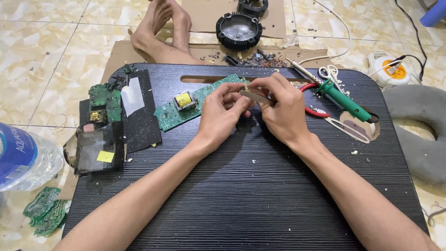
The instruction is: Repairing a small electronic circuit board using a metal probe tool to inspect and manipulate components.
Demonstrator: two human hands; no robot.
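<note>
Both forearms run up over a black ridged bench (241, 195) speckled with pale crumbs. At mid-bench the left hand (222, 114) and right hand (278, 109) meet, fingertips touching. Each grip is closed in a pinch on a thin flat metal strip (256, 97), which lies tilted between the two hands; the right hand's fingers curl over its upper end, the left hand's thumb and forefinger press its lower end. A small tan part sits at the fingertips, too small to identify. Just beside the left hand, touching its knuckles, a long green board (195, 104) lies on the bench at a slant, carrying a yellow-wrapped coil (184, 99). Left of it lie a black sheet (139, 116) with a white patch, a second green board (104, 102), and a dark casing (95, 148) with a yellow sticker. Off the bench's near-left corner, on the tiled floor, stand a clear water bottle (23, 158) and more green boards (44, 211). Right of the hands lie red-handled pliers (316, 111), a green-handled iron (346, 102) and small scissors (329, 72). Beyond the bench, bare feet (162, 28) rest on cardboard (204, 18) near a black finned housing (239, 30). A white and orange cord reel (388, 69) sits on the floor, far right.
</note>
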